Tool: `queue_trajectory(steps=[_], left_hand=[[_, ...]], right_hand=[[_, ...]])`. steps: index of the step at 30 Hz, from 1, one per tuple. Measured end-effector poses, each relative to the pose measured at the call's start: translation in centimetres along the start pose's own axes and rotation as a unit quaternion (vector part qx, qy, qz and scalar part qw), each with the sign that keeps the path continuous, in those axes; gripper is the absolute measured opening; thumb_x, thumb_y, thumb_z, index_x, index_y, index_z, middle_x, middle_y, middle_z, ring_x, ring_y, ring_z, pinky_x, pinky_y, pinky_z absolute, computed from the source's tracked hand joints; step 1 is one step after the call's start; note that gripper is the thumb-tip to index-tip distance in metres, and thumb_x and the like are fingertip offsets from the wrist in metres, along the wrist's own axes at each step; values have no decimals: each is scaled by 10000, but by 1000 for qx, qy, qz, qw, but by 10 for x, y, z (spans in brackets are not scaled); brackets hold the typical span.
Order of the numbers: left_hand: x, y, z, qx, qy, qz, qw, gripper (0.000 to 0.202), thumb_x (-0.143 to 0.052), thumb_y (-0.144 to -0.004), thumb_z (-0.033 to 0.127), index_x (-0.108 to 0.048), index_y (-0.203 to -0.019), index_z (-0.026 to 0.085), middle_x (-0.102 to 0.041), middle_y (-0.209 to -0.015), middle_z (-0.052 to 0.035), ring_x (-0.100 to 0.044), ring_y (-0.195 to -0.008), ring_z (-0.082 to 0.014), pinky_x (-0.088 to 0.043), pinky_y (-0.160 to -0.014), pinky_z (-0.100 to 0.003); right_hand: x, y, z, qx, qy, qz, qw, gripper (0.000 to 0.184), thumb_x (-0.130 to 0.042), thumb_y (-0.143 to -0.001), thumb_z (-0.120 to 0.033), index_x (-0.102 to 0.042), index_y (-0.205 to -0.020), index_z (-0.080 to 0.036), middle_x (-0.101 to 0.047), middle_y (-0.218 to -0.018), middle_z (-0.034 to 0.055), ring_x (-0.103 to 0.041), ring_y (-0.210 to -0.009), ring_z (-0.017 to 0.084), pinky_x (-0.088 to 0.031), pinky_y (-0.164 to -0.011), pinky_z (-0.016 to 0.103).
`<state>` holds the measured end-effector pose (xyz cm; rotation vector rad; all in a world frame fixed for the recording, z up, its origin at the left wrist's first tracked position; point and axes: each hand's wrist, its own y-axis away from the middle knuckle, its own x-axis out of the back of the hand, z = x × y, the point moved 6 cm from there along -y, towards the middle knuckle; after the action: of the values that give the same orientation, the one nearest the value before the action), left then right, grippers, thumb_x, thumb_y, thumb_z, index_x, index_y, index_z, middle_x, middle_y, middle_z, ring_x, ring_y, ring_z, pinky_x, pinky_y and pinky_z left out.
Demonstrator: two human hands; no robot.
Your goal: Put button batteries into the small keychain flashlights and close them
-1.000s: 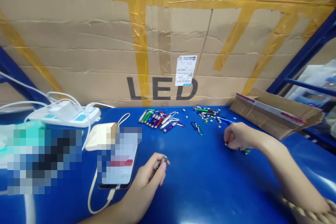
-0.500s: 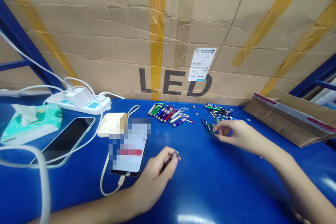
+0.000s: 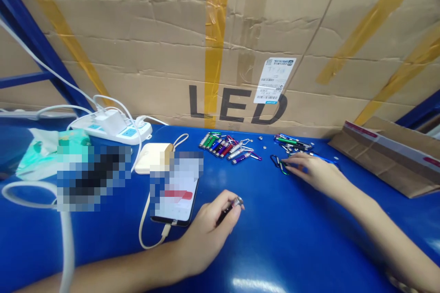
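Observation:
My left hand (image 3: 209, 231) rests on the blue table (image 3: 282, 247) with its fingers closed round a small dark keychain flashlight (image 3: 229, 208), whose silver tip points up and right. My right hand (image 3: 314, 169) is stretched out flat, its fingertips touching the carabiner clips (image 3: 277, 163) beside a loose pile of flashlight parts (image 3: 292, 144). A neat row of coloured keychain flashlights (image 3: 227, 146) lies further back in the middle.
A phone on a white cable (image 3: 173, 194) lies left of my left hand, with a cream power bank (image 3: 151, 158) behind it. A power strip (image 3: 113, 129) and a tissue pack (image 3: 41, 155) sit at the left. A large LED carton (image 3: 220, 46) walls the back; a flat cardboard piece (image 3: 388, 155) lies at the right.
My right hand left the spot near the table's right side and reached back and left to the carabiner clips, opening out. My left hand keeps hold of the flashlight. The camera turned slightly left.

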<state>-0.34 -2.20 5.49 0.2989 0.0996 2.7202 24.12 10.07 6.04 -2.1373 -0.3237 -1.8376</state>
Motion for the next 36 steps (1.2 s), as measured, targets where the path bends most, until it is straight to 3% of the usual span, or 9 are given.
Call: queue_trajectory(steps=[4,13,22,27,32,36], left_hand=[[1,2,0,-6,-4,1,1000,210,-360,-927,326,-513,-907,184,-398,-617,61,-346,-564,-114,-273,-550,-252],[2,2,2,-10,-7,3,1000,209,-358,-922,319,-515,-909,181,-403,-615,58,-351,-563,-116,-274,-548,-252],[-1,1,0,4,-11,-2,1000,237,-346,-925,370,-505,-910,194,-395,-626,57,-354,-583,-124,-274,-554,-249],[-1,0,2,12,-9,-6,1000,244,-343,-923,375,-499,-899,189,-377,-612,62,-336,-571,-120,-266,-544,-249],[-1,1,2,12,-23,-1,1000,229,-355,-919,363,-503,-905,189,-392,-619,61,-339,-574,-120,-264,-549,-251],[-2,2,0,12,-26,0,1000,230,-352,-925,360,-512,-917,195,-409,-634,56,-367,-597,-124,-278,-563,-247]], right_hand=[[0,-5,0,3,-8,2,1000,254,-472,-833,-273,-703,-906,-196,-686,-971,82,-639,-895,252,-500,-783,345],[6,-6,7,-71,-67,-18,995,195,-560,-758,-213,-689,-901,-178,-714,-885,63,-658,-743,223,-510,-708,319],[37,10,27,-139,5,25,990,218,-547,-797,-355,-696,-926,-261,-705,-868,23,-641,-742,218,-450,-565,275],[27,8,32,-137,22,-1,990,248,-568,-770,-407,-693,-957,-302,-698,-954,-8,-647,-754,190,-442,-553,243],[10,2,28,-102,55,-22,993,264,-509,-815,-295,-693,-1002,-262,-689,-1022,18,-644,-807,200,-453,-604,262],[8,1,23,-91,62,-22,994,253,-499,-808,-273,-708,-951,-274,-697,-913,13,-639,-807,204,-437,-573,252]])
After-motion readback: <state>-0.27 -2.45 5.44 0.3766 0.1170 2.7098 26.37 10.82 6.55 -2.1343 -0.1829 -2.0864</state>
